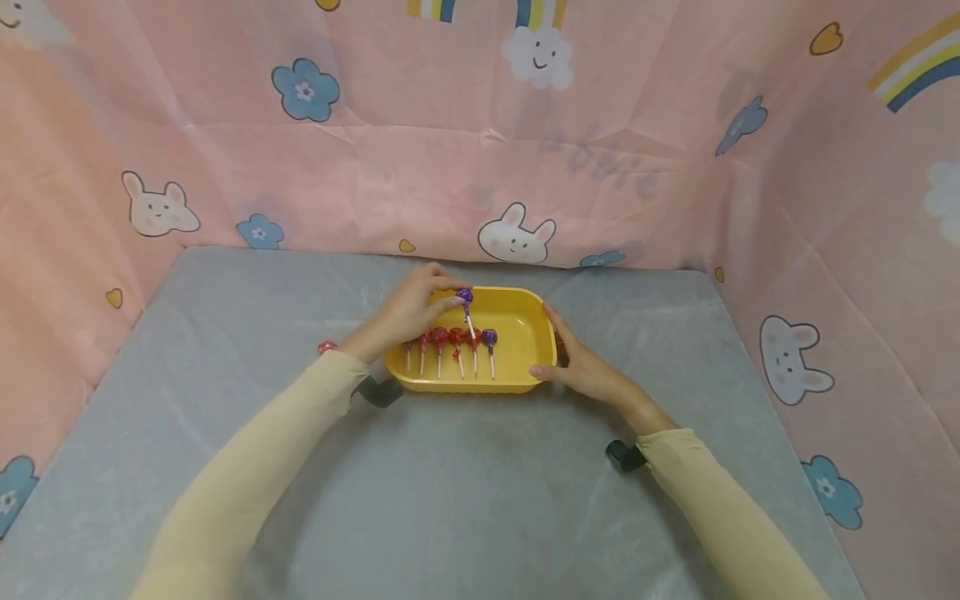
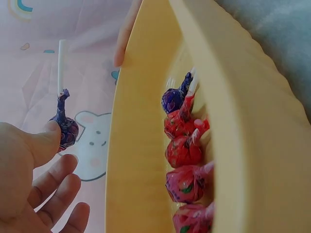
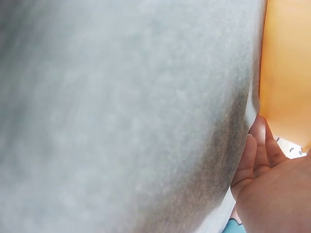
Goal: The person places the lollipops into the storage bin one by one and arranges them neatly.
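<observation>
My left hand (image 1: pixel 411 307) pinches a purple-wrapped lollipop (image 1: pixel 465 295) by its candy end, above the far side of a yellow tray (image 1: pixel 521 342). In the left wrist view this lollipop (image 2: pixel 68 132) has its white stick pointing away from the thumb. Inside the tray lies a row of several lollipops, including a red one (image 1: pixel 440 335) and a purple one (image 1: pixel 490 337) at the row's right end. My right hand (image 1: pixel 592 372) grips the tray's right end, thumb over the rim and fingers along the outer wall; the right wrist view shows those fingers (image 3: pixel 260 145) beside the tray.
A red-wrapped piece (image 1: pixel 327 346) lies on the grey cloth-covered table (image 1: pixel 480 483) beside the left wrist. Something red shows partly behind the right hand. A pink patterned curtain (image 1: pixel 420 175) borders the table at the back and sides.
</observation>
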### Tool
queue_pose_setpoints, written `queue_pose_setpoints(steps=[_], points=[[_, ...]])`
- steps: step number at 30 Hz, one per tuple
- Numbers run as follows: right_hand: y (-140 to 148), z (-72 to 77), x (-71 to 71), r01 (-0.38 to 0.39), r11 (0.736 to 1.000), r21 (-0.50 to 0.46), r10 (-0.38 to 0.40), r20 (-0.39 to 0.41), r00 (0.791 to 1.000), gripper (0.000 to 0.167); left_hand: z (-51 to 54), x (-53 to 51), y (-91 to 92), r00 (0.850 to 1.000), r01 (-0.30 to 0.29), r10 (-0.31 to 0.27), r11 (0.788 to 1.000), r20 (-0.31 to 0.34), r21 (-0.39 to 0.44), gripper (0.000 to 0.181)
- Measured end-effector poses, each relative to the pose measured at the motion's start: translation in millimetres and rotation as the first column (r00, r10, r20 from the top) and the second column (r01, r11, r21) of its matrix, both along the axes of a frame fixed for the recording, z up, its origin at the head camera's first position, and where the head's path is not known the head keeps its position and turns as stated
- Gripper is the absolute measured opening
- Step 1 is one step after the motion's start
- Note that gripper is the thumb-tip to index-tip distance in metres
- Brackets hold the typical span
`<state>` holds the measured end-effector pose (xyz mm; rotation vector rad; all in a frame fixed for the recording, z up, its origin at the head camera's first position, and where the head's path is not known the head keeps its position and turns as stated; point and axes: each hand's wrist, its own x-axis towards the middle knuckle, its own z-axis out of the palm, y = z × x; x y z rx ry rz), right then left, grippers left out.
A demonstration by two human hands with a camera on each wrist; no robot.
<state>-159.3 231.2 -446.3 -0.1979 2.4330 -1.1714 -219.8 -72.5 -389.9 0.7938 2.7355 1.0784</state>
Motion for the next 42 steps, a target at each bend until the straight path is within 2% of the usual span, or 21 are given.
queue_pose_setpoints(steps=[7, 16, 25, 42], points=[[-0.2, -0.2, 0.3, -0.001, 1.0, 0.018, 0.001, -0.008, 1.0, 0.107, -2.0, -2.6, 9.4, 0.999, 0.034, -0.035, 0.999, 0.018, 0.027, 0.034], [-1.6, -1.3, 1.4, 0.008, 1.0, 0.03, -0.009, 0.006, 1.0, 0.108, -5.5, -1.7, 22.6, 0.992, 0.056, -0.058, 0.998, 0.111, 0.018, 0.033], [-0.8, -2.2, 1.5, 0.004, 1.0, 0.018, -0.004, 0.011, 1.0, 0.106, -8.6, -1.4, 31.0, 0.993, 0.078, -0.075, 0.997, 0.087, -0.026, 0.03], [1.7, -1.7, -0.1, -0.019, 1.0, -0.002, 0.019, -0.002, 1.0, 0.102, -12.5, -5.0, 41.7, 0.986, 0.101, -0.103, 0.995, 0.133, 0.023, 0.028]])
